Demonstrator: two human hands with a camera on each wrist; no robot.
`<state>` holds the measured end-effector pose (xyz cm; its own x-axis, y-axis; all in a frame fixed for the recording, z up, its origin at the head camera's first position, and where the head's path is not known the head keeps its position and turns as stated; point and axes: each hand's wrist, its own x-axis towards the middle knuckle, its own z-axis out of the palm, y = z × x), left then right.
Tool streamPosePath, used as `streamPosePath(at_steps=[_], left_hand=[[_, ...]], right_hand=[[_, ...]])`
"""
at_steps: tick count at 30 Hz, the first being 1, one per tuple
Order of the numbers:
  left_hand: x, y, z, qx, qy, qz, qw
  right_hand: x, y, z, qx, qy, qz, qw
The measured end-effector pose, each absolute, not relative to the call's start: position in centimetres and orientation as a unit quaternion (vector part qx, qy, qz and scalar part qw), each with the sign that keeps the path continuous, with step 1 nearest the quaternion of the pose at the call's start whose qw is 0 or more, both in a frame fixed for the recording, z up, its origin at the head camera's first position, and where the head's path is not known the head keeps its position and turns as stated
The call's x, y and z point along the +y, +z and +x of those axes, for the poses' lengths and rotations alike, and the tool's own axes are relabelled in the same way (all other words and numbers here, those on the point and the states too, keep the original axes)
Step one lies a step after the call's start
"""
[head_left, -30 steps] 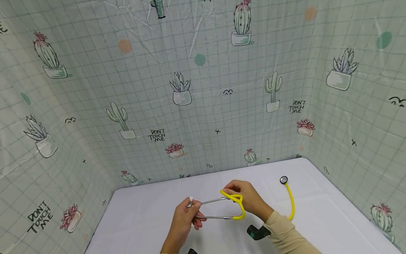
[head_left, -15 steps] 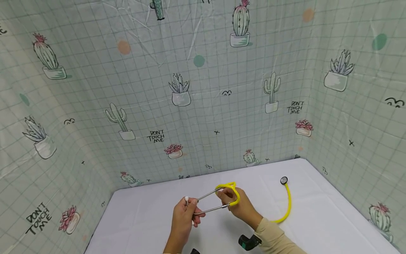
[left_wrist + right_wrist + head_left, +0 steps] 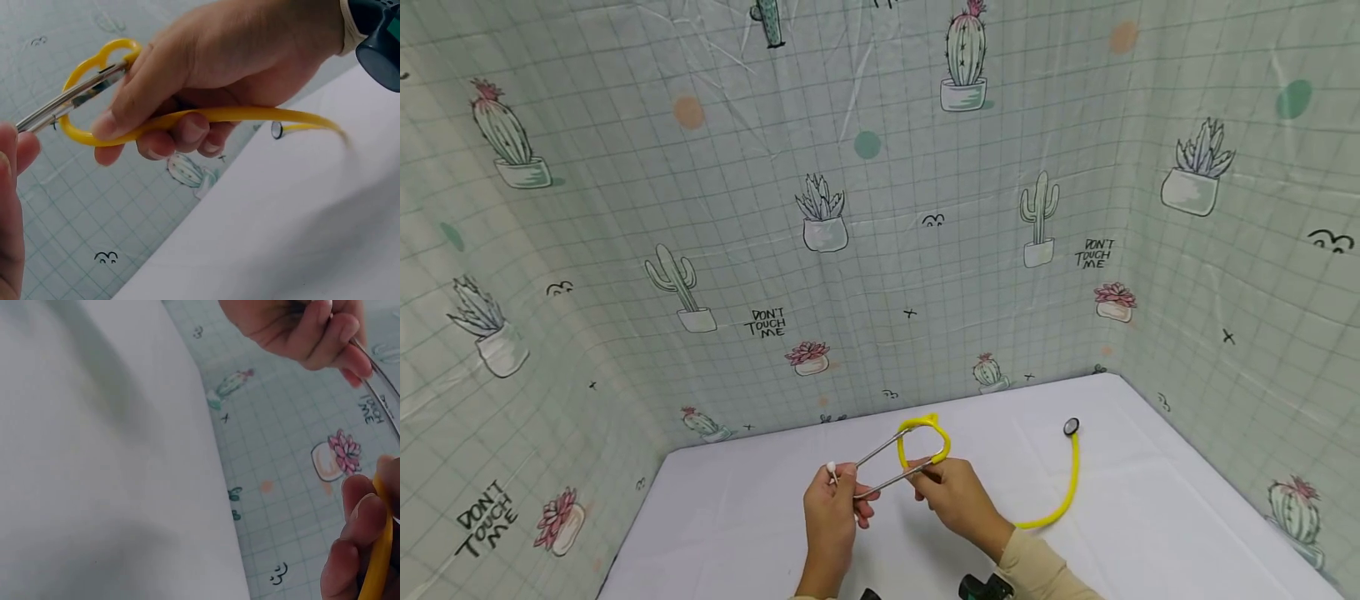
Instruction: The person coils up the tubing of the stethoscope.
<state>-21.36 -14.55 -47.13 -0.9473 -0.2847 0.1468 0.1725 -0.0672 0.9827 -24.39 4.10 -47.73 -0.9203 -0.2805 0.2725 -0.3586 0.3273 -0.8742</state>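
Observation:
A stethoscope with yellow tubing [image 3: 1067,500] and two metal ear tubes [image 3: 880,452] is held above the table by both hands. My left hand [image 3: 831,508] grips the ear tubes close to their white eartips [image 3: 831,468]. Thumb and fingers of my right hand [image 3: 219,69] pinch the yellow tube, which bends in a loop around the metal tubes in the left wrist view. From that hand the tube runs down to the table, where the round chest piece [image 3: 1071,427] lies at the far right. The right wrist view shows the yellow tube [image 3: 378,562] across the curled right fingers.
A white-covered table [image 3: 737,500] stretches under both hands. Behind and beside it hangs a grid-patterned cloth [image 3: 880,275] printed with cacti and lettering. A dark wrist-worn device [image 3: 985,587] sits at the right sleeve.
The right hand has shifted left and lower, and the yellow tube now curls into a loop by the metal tubes. The tube on the table has been drawn left; the left hand keeps its grip.

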Motion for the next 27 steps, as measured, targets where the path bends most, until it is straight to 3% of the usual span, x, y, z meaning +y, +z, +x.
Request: streamPosePath(at_steps=[10,27], left_hand=[[-15.0,-47.3,-21.7,-0.683,-0.701,0.065,0.195],[-17.6,-47.7,-22.5,-0.707,-0.657,0.111,0.237]], right_hand=[[3.8,-47.9,-23.4,-0.838,0.465,0.266,0.108],[6.2,-47.0,-21.5,-0.871,0.372,0.301,0.112]])
